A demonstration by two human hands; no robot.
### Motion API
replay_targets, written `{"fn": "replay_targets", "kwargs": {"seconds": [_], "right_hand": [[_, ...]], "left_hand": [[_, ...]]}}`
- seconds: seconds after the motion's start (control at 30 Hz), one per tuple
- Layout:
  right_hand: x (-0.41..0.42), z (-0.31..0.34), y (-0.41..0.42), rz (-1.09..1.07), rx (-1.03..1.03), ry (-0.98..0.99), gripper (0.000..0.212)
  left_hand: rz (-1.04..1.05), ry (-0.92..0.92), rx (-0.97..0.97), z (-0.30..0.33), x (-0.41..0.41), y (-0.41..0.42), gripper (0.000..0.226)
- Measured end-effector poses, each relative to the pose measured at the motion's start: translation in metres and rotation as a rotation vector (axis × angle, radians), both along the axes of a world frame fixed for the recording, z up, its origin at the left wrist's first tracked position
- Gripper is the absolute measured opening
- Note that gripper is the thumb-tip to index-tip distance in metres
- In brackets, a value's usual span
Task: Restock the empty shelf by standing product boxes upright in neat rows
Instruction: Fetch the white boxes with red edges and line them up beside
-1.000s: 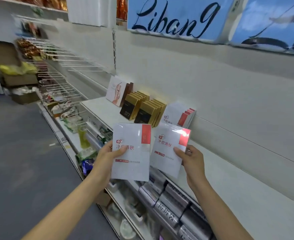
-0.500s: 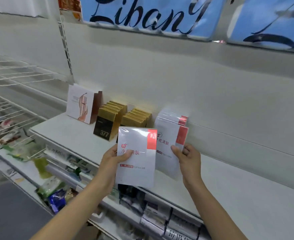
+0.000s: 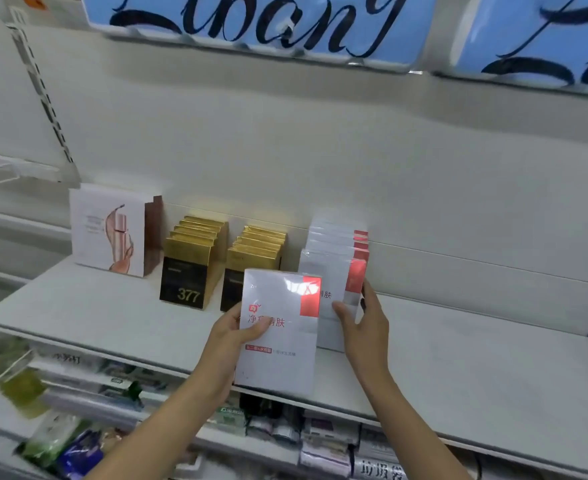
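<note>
Boxes in both hands here, white with a red corner patch. The left hand (image 3: 228, 336) grips one white box (image 3: 278, 336) at centre frame, thumb curled across its front face and fingers behind, and holds it upright out in front of the shelf edge (image 3: 119, 355), so it isn't on the shelf (image 3: 88, 306) yet. The right hand (image 3: 367, 327) pinches a second box (image 3: 334, 317) just right of centre, thumb on the front, fingers round its right edge. That one looks like it's at the front of the white-box row (image 3: 337, 240), touching or nearly touching it; I can't tell if its bottom is down on the shelf.

Long axis of both boxes runs up and down, faces toward the camera, so no turning needed. The row lies straight back from the right fingers, so I'd guess the right box goes first, and the left one is just lower left of it.

Room-wise: the gold boxes (image 3: 251, 265) sit tight on the row's left, with another gold stack (image 3: 190, 258) and a pink-print box (image 3: 108, 230) further left. Right half of the shelf is bare, so that's the space for a new row.
</note>
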State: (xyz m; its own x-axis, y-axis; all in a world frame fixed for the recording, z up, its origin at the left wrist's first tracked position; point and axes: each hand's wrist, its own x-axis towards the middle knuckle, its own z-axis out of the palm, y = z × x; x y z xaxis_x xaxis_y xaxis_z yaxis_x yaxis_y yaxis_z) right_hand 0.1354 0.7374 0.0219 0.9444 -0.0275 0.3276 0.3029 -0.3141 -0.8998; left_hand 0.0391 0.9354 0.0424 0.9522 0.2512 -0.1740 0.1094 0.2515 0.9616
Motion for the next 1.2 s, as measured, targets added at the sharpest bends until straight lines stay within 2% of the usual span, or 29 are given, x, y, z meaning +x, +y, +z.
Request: {"fn": "replay_targets", "kwargs": {"seconds": [0.3, 0.5, 0.63, 0.73, 0.8, 0.97, 1.07, 1.2], "right_hand": [[0.004, -0.002, 0.004, -0.055, 0.033, -0.019, 0.044], [0.006, 0.0, -0.004, 0.0, -0.073, -0.005, 0.048], [-0.013, 0.008, -0.011, -0.072, -0.03, 0.006, 0.047], [-0.041, 0.015, -0.015, -0.076, -0.013, -0.088, 0.035], [-0.055, 0.017, -0.018, -0.044, -0.007, -0.107, 0.039], [-0.055, 0.017, -0.029, 0.094, 0.086, 0.114, 0.05], [-0.048, 0.017, -0.036, 0.093, 0.15, 0.155, 0.039], [-0.042, 0.022, -0.033, 0.077, 0.21, 0.138, 0.034]], "left_hand": [[-0.043, 0.016, -0.026, -0.005, 0.006, 0.003, 0.027], [-0.07, 0.0, -0.052, -0.006, 0.01, -0.01, 0.027], [-0.075, -0.034, -0.024, -0.004, 0.017, -0.018, 0.029], [-0.085, -0.073, 0.024, -0.003, 0.023, -0.026, 0.03], [-0.095, -0.102, 0.056, -0.004, 0.027, -0.034, 0.031], [-0.092, -0.179, 0.192, -0.01, 0.032, -0.055, 0.03], [-0.103, -0.26, 0.32, -0.013, 0.029, -0.065, 0.034], [-0.093, -0.326, 0.386, -0.019, 0.029, -0.067, 0.053]]}}
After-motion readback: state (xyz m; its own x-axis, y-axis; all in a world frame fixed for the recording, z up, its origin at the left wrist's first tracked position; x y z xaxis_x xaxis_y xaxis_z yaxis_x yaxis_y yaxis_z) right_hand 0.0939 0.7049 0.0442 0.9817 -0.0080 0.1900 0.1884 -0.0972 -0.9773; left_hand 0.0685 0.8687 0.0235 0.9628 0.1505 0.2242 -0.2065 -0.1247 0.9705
